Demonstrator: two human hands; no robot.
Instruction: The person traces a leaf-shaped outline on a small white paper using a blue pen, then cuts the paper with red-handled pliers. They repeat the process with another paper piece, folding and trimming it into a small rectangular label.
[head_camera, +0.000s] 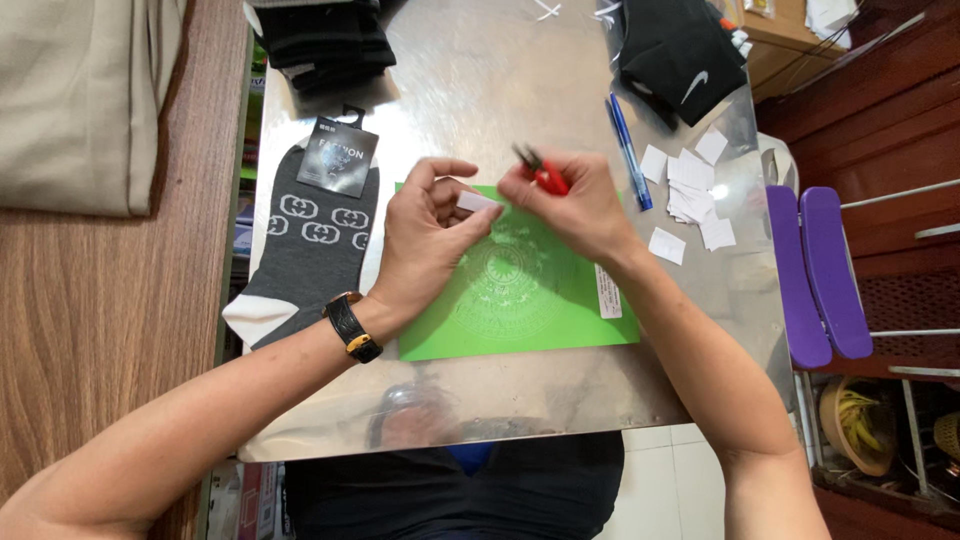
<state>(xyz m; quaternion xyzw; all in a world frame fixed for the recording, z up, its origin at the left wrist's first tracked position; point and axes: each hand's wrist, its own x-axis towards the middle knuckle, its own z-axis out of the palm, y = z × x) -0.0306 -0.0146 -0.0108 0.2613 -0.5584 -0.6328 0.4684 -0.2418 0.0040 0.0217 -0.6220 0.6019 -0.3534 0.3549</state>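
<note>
My left hand pinches a small white paper slip between thumb and fingers above a green sheet with a pale round pattern. My right hand grips small red-handled snips, their dark tips pointing up and left, close to the slip. Both hands hover over the green sheet on a shiny metal table. A black watch is on my left wrist.
A grey patterned sock with a dark card tag lies left of the sheet. Several cut white slips and a blue pen lie to the right. Black socks and dark folded cloth sit at the back. Purple-topped stool stands right.
</note>
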